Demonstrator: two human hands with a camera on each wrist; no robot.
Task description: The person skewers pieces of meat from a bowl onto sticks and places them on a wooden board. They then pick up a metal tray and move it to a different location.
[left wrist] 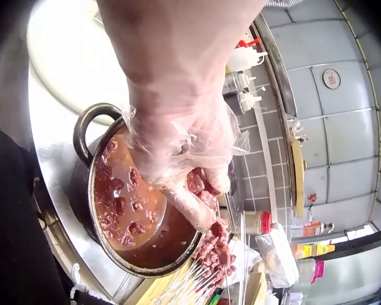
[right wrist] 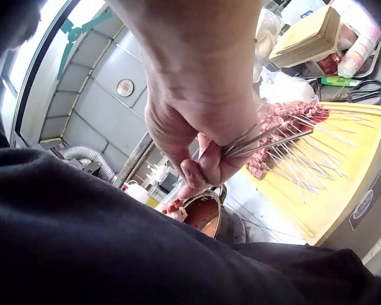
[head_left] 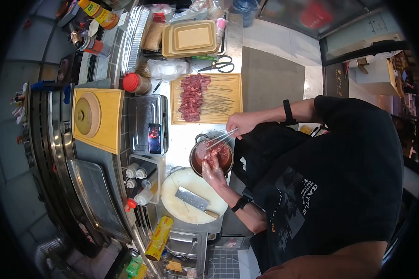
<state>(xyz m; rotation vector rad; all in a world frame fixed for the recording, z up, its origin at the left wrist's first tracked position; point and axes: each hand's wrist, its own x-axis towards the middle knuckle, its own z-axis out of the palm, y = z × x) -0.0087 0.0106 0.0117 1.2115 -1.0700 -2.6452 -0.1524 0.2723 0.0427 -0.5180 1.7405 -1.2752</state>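
Note:
Over a metal pot [left wrist: 92, 197] of cut meat in reddish liquid, my left hand [left wrist: 187, 149], in a clear plastic glove, pinches raw meat pieces [left wrist: 200, 184] between thumb and fingers. My right hand [right wrist: 206, 140], bare, grips several thin metal skewers [right wrist: 267, 145] at the pot's near side. In the head view the skewers [head_left: 224, 137] slant from that hand across the pot toward the left hand. Beside the pot, a yellow board [head_left: 174, 83] bears a row of skewered meat [head_left: 193, 97], the bare skewer ends pointing toward the person.
A round white chopping board [head_left: 172, 200] with a cleaver [head_left: 192, 198] on it stands on the pot's other side. Behind the pot are a metal lidded container [head_left: 142, 116] with a phone [head_left: 154, 138] on it and a bin of squeeze bottles [head_left: 142, 173]. Scissors [head_left: 226, 65] lie past the board.

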